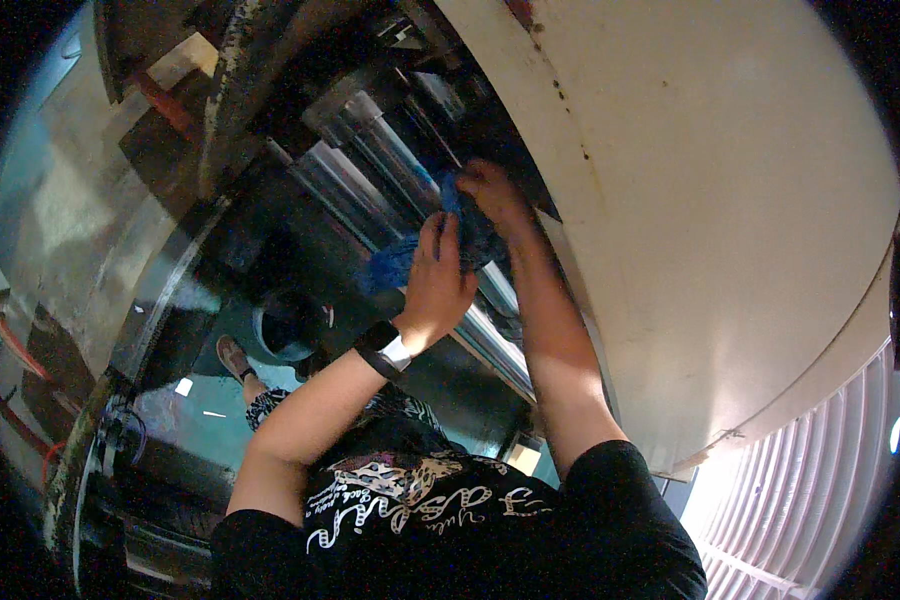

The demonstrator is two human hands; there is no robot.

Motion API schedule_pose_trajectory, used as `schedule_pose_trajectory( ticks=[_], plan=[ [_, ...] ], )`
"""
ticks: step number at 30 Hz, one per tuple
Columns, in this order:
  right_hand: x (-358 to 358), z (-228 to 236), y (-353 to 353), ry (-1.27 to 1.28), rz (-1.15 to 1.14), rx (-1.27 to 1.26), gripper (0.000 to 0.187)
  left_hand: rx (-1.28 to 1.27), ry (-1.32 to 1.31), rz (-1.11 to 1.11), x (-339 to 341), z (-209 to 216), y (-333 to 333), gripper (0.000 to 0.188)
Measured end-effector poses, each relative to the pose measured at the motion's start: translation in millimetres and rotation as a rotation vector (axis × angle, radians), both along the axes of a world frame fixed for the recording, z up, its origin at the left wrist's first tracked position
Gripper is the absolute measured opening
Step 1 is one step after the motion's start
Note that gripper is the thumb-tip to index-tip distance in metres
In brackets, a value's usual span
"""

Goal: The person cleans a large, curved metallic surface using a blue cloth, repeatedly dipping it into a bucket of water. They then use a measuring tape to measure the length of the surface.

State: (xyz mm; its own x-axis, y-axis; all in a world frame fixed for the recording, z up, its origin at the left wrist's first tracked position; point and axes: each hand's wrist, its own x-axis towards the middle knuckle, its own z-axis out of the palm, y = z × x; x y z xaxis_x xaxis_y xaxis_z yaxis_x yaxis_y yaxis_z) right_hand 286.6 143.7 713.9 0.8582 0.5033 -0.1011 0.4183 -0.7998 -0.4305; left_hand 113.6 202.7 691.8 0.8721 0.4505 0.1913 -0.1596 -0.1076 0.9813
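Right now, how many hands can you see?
2: the left hand, near the middle against the blue cloth, and the right hand, higher and further right.

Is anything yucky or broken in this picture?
Maybe yucky: dark spots dot the big pale panel near its left edge. They look odd because most of the panel is plain. They could be dirt or rust; I can't tell. Nothing looks clearly broken.

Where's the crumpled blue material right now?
Head view, just above centre: the crumpled blue material is at the left hand and right hand, by the shiny metal bars.
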Motion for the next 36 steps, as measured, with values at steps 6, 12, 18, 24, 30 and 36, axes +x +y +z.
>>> schedule_pose_trajectory(
  ticks=[6, 12, 18, 24, 30, 36],
  plan=[
    [6.7, 19.2, 28.8, 0.176, -0.073, -0.233, 0.034, 0.045, -0.039, 0.071, 5.2, 3.3, 9.8, 0.065],
    [-0.5, -17.5, 1.6, -0.191, -0.179, -0.071, 0.042, 0.058, -0.028, 0.046, 5.0, 2.2, -3.0, 0.066],
    [42.5, -26.2, -39.6, 0.059, -0.094, -0.227, 0.038, 0.007, -0.076, 0.037, 7.4, 4.0, -10.0, 0.061],
    [-32.2, 13.3, -12.2, -0.443, -0.064, -0.1, 0.026, -0.12, -0.022, 0.094, 3.6, -8.8, 4.9, 0.04],
    [-94.1, 46.1, 1.1, -0.596, 0.179, -0.091, 0.026, -0.031, -0.097, 0.315, 22.8, -11.5, 18.9, 0.028],
    [-49.8, -2.4, -13.5, -0.43, 0.1, -0.058, 0.026, -0.043, -0.058, 0.204, 37.9, -3.7, 23.8, 0.027]
  ],
)
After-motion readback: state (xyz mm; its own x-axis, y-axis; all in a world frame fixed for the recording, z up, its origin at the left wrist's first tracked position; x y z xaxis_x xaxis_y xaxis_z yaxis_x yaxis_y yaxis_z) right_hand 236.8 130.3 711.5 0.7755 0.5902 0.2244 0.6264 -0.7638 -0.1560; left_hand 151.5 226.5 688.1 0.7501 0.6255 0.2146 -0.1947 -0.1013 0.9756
